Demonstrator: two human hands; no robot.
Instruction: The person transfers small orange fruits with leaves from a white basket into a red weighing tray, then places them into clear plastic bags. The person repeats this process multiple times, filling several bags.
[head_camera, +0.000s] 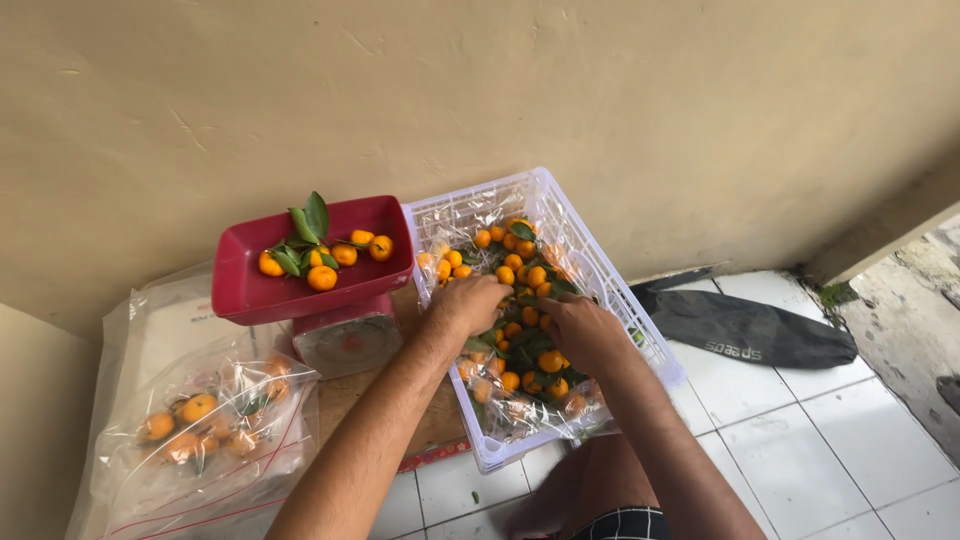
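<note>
Both hands were down in the white plastic crate (590, 262) w/ small oranges (512, 262) and green leaves, lined w/ clear plastic. Crate sat on the tiled floor (800, 440), far end close to the beige wall (500, 90).

Left hand (468, 305) was at the crate's left side, palm down, fingers curled into the fruit pile near the left rim; couldn't tell if they gripped anything, tips hidden. Right hand (580, 330) was mid-crate, just beside the left hand, fingers bent down among oranges and leaves; grip also couldn't be told.

Oranges filled the crate from the far end to the near end, some under the plastic at the near edge.

Left of the crate, just beside it: red scale tray (270, 285) on a kitchen scale (345, 340) w/ round dial. Tray held a few oranges w/ leaves (320, 255), bunched along its far side. Scale stood on a brown board, partly hidden.

Further left, at the floor's near-left area: clear zip bag (200, 430) w/ more oranges inside, lying flat on other plastic bags.

Right of the crate, well apart: dark fabric bag (750, 330) lying on the tiles near the wall base.

Person's knee and checked shorts showed at the bottom edge.
</note>
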